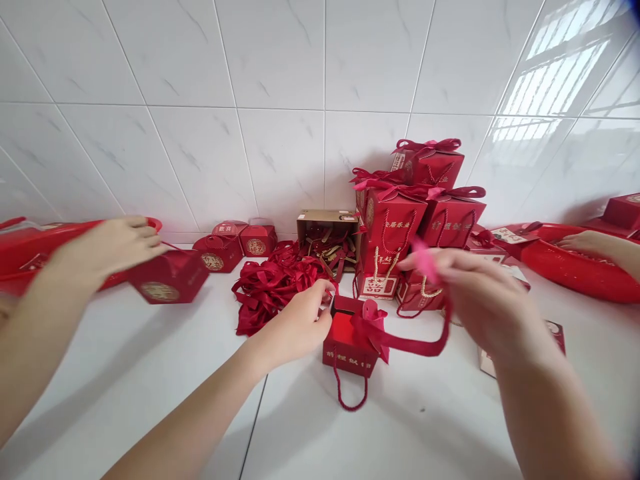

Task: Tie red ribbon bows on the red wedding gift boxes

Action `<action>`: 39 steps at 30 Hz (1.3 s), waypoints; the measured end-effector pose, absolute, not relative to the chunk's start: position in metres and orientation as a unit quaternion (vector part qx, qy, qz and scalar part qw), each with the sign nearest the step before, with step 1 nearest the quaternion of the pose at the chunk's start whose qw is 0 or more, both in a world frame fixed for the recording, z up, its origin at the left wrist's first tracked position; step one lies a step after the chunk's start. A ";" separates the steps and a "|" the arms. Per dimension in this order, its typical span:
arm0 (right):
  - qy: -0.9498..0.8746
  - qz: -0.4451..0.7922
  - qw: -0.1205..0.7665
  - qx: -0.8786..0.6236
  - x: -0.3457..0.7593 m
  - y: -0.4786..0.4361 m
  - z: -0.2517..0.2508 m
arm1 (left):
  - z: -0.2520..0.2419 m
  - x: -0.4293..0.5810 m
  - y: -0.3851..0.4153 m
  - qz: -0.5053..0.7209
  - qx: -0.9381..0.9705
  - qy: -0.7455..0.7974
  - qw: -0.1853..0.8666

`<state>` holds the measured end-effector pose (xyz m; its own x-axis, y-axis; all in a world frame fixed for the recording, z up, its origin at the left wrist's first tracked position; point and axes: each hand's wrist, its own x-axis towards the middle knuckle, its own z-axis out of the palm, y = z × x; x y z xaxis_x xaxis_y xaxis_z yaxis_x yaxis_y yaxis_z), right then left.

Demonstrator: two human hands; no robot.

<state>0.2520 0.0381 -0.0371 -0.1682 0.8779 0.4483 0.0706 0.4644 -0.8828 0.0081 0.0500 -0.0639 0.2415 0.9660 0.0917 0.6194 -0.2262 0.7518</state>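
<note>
A small red gift box (350, 353) with gold lettering stands open-topped on the white table, its red cord handle lying out in front. My left hand (300, 317) is closed on the box's left rear edge, thumb and fingers pinched there. Raised to the right of the box, my right hand (485, 300) is closed on a red ribbon (417, 345); a pink end shows blurred at its fingertips. The ribbon loops back down to the box's right side, where pink-red material bunches up. What lies inside the box is partly shaded.
A pile of red ribbons (273, 287) lies behind my left forearm. Beside it stands a carton (327, 217) of tags. Bow-tied boxes (395, 227) are stacked at the wall. Left, a co-worker's hand (107, 250) holds a red box (173, 277). Another hand (600, 247) reaches into a red basin (575, 270).
</note>
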 end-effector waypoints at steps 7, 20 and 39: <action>-0.744 0.414 0.274 -0.447 0.210 0.077 -0.071 | -0.065 0.007 0.052 0.259 0.739 0.522 0.338; -0.752 0.417 0.260 -0.440 0.204 0.079 -0.078 | -0.070 0.007 0.051 0.245 0.761 0.507 0.322; -0.776 0.319 0.278 -0.468 0.200 0.083 -0.090 | -0.080 0.012 0.071 0.323 0.714 0.512 0.352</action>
<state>0.2001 0.0833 -0.0902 -0.4080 0.9034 0.1319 0.5485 0.3581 -0.7556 0.0115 0.0713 -0.0804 0.2669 0.9584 0.1017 0.5031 -0.2285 0.8335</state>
